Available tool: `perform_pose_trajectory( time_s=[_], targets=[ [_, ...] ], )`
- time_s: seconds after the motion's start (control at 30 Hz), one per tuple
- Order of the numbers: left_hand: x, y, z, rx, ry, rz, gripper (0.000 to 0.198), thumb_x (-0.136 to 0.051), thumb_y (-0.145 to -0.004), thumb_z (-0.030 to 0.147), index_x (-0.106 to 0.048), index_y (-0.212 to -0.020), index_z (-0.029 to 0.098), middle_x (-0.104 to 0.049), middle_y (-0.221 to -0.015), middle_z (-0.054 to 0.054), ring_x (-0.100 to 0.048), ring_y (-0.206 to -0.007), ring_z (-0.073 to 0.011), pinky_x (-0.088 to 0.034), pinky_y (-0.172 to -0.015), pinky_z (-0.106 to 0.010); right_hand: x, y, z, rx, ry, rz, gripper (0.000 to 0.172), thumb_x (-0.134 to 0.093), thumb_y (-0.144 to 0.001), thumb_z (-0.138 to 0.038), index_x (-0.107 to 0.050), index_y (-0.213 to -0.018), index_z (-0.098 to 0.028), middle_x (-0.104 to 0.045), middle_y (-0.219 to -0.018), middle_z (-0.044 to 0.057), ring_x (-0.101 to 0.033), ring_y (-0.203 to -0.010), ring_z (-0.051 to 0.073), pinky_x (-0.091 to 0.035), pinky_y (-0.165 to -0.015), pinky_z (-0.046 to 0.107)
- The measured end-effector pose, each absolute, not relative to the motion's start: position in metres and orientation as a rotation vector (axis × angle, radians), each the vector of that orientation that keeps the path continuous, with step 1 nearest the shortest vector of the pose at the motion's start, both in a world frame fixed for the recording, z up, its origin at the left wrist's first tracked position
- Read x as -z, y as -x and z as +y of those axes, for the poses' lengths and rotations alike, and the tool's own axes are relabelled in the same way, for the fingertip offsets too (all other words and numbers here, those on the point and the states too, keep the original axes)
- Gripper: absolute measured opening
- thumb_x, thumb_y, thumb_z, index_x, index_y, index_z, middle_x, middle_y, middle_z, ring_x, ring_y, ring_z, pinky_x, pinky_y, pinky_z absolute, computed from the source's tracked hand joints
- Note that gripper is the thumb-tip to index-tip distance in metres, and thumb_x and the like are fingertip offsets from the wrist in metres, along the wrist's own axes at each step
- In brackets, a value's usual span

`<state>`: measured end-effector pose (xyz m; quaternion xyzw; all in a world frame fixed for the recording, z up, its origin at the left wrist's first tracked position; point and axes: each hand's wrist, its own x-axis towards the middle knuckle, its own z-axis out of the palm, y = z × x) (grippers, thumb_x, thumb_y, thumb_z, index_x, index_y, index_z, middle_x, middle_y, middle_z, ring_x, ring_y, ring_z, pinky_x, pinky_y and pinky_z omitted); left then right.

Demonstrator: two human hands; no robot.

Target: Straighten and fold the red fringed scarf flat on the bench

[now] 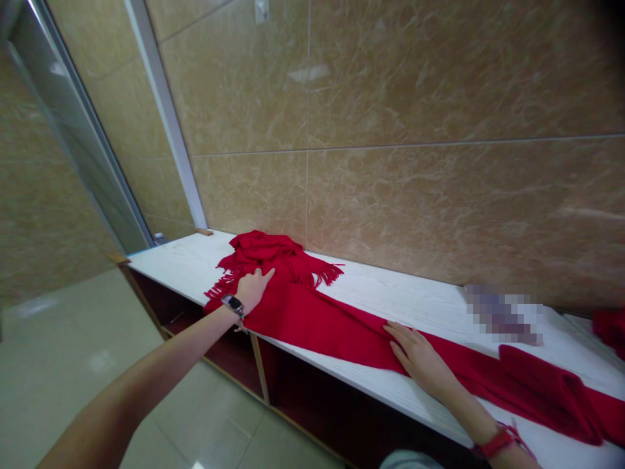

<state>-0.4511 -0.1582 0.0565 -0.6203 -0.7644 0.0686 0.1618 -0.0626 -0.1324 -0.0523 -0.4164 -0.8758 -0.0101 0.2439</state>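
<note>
A long red scarf (312,329) with fringed ends lies stretched along the white top of a low cabinet. On its left part rests my left hand (252,288), fingers curled down onto the cloth near the fringe and thumb pointing out to the right. It wears a watch and a bracelet. Farther right, my right hand (413,352) lies flat on the scarf, its fingers stretched out over the fabric. Behind my left hand sits a bunched red fringed cloth (263,247); whether it belongs to the same scarf I cannot tell. The right stretch is folded over itself.
The white cabinet top (390,293) runs against a tan marbled wall (415,195), with open dark compartments (312,397) below. A blurred-out flat item (502,316) lies at the back right. More red cloth (610,329) is at the right edge. Shiny tiled floor (73,378) is at left.
</note>
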Motion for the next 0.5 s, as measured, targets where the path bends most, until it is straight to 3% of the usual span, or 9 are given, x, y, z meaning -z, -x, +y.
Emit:
perform_pose_trajectory(
  time_s=[0.17, 0.37, 0.5],
  targets=[
    [-0.046, 0.476, -0.148, -0.178, 1.741, -2.248, 0.055, -0.025, -0.085, 0.009, -0.032, -0.136, 0.029, -0.041, -0.125, -0.018, -0.052, -0.099, -0.0293, -0.044, -0.072, -0.038, 0.052, 0.064, -0.133, 0.005, 1.119, -2.408, 0.039, -0.035, -0.087, -0.026, -0.053, -0.12, -0.018, -0.054, -0.125, 0.01, -0.048, -0.115, 0.021, -0.037, -0.1, 0.043],
    [-0.04, 0.482, -0.152, -0.277, 1.724, -2.403, 0.05, -0.026, -0.086, 0.009, -0.042, -0.131, 0.024, -0.054, -0.107, -0.018, -0.057, -0.088, -0.0304, -0.043, -0.068, -0.04, 0.05, 0.063, -0.133, -0.002, 1.122, -2.414, 0.038, -0.036, -0.086, -0.025, -0.053, -0.12, -0.017, -0.053, -0.126, 0.011, -0.048, -0.115, 0.021, -0.037, -0.1, 0.044],
    [-0.047, 0.485, -0.154, -0.29, 1.614, -2.422, 0.046, -0.029, -0.087, 0.012, -0.043, -0.13, 0.014, -0.041, -0.128, -0.022, -0.039, -0.114, -0.0409, -0.035, -0.083, -0.052, 0.045, 0.068, -0.134, -0.02, 1.118, -2.371, 0.037, -0.038, -0.085, -0.02, -0.054, -0.117, -0.016, -0.056, -0.122, 0.012, -0.05, -0.113, 0.022, -0.038, -0.098, 0.044]
  ],
)
